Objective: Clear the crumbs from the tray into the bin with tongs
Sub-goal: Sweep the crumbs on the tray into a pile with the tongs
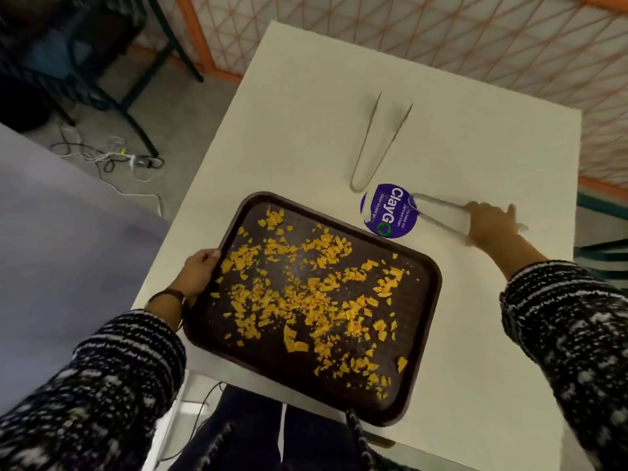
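A dark brown tray point(421, 300) lies on the white table, strewn with several orange-yellow crumbs point(306, 294). My left hand point(198, 270) grips the tray's left rim. My right hand point(491, 222) rests on the arms of a pair of metal tongs point(438, 212) lying to the right of the tray's far corner, its fingers spread over them. A second pair of metal tongs point(377, 144) lies farther back on the table, untouched. No bin is in view.
A round purple sticker point(390, 212) sits on the white table point(306, 130) under the nearer tongs' bend. Cables point(112, 158) lie on the floor at left beside dark chair legs. An orange-framed lattice fence point(441, 32) runs behind the table.
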A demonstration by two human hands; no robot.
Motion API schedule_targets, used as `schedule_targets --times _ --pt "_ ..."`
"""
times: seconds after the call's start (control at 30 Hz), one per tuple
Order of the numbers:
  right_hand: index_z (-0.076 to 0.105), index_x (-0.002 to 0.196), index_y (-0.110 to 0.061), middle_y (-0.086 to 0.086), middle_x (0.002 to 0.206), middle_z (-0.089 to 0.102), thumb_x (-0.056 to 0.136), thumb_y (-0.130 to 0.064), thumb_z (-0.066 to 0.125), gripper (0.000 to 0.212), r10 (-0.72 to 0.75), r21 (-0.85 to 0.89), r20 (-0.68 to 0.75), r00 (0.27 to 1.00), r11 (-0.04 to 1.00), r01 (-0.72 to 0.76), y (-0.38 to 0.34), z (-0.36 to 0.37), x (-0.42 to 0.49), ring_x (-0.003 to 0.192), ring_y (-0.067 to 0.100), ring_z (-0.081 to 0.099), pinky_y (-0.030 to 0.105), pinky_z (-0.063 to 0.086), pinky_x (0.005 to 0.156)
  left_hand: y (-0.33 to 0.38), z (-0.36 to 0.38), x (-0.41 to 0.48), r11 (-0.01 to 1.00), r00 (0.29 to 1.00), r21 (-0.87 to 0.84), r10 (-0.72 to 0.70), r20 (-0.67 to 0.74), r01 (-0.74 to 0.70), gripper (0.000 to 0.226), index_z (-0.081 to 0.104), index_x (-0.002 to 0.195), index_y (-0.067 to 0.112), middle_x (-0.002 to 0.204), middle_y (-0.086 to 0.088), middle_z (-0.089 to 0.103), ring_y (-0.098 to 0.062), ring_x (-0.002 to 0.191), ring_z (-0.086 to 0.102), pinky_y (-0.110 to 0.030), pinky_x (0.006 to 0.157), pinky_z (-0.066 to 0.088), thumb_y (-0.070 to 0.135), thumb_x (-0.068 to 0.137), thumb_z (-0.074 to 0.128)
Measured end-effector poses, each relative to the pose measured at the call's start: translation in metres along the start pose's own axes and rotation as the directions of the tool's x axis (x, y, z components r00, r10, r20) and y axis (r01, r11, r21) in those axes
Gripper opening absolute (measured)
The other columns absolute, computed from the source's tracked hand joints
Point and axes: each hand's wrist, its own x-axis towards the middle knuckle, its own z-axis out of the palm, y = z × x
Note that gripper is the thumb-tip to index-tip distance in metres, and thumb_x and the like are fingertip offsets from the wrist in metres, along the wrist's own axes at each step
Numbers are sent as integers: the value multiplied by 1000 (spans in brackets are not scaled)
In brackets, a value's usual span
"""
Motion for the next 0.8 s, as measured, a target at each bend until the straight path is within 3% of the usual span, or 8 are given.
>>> schedule_targets --times 0.1,0.2,0.33,0.4,0.5,0.63,0.73,0.8 --pt "41 133 -8 16 118 57 79 -7 68 61 -32 91 -157 987 995 46 6 -13 -29 109 32 55 41 32 109 -5 -4 3 1000 1000 -10 0 5 0 40 55 122 2 116 -17 61 -33 107 58 -40 92 47 32 98 43" --pt "43 125 -1 19 114 56 76 -8 75 58 121 502 -370 921 861 88 7 -30 -85 100 34 55 41 46 85 -11 -7 15 999 999 28 16 47 -17 45 56 121 4 122 -19 61 -36 111 57 -50 98 45 39 97 42" --pt "43 124 -5 2 107 59 75 -17 79 62 451 952 -226 863 290 98 -11 -38 -166 92 12 57 19 46 76 -3 -4 6 999 999 47 13 50 -15 42 54 123 3 123 -20 57 -37 114 54 -48 101 42 34 99 40" --pt "44 125 -7 3 110 64 74 -18 80 63 507 992 -121 853 33 121 -26 -29 -201 95 11 61 7 45 74 0 -5 2 999 998 39 19 68 -21 42 52 125 3 126 -20 56 -37 116 53 -46 101 42 33 99 40" --pt "44 124 -9 6 116 63 74 -11 79 61 487 970 6 874 -215 113 -53 -6 -229 105 19 63 17 49 84 -1 -9 9 1000 994 19 1 106 -3 43 50 129 4 126 -17 55 -36 118 52 -47 104 40 34 99 41" --pt "56 107 -21 -9 107 62 76 -15 78 38 504 994 -72 861 -40 107 -88 4 -237 104 8 60 28 46 97 -42 -11 65 998 989 52 26 148 -34 48 57 123 11 126 -17 60 -35 113 57 -52 101 43 47 94 42" --pt "48 120 -19 -26 95 51 81 -10 73 47 504 993 -88 859 -21 114 -108 6 -234 82 -17 58 3 45 76 -37 -12 59 1000 989 17 9 147 -11 44 55 125 11 125 -17 59 -35 114 56 -51 102 43 42 95 43" --pt "39 130 -22 -21 108 55 81 -4 72 62 487 987 -158 859 59 148 -117 13 -229 92 -10 59 0 43 69 -12 -12 24 1000 987 -14 2 158 1 41 52 128 8 125 -15 58 -34 115 55 -46 103 42 34 98 43"
